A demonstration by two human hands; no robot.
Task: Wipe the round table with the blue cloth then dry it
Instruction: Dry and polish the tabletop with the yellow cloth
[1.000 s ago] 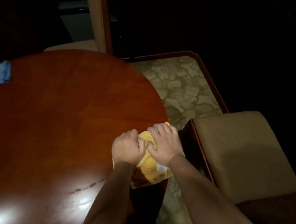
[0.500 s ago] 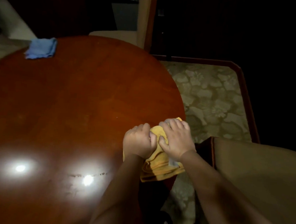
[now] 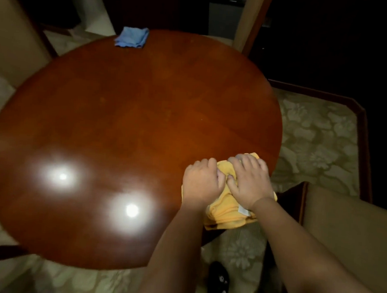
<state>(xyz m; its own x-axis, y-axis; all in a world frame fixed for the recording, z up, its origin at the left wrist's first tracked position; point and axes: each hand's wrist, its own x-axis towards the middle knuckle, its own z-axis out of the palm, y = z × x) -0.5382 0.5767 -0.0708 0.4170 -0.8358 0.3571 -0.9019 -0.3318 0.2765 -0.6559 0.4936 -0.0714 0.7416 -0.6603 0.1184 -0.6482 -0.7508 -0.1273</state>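
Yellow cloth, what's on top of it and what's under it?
Both hands lie on the yellow cloth: the left hand and the right hand. Under it is the table edge; part hangs off. Its middle is covered by the hands.

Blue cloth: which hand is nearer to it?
Left. The left hand is slightly closer to the blue cloth at the table's far edge; the right hand lies beside it, farther right.

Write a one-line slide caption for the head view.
Both hands, left hand and right hand, press a yellow cloth at the round table edge; blue cloth lies opposite.
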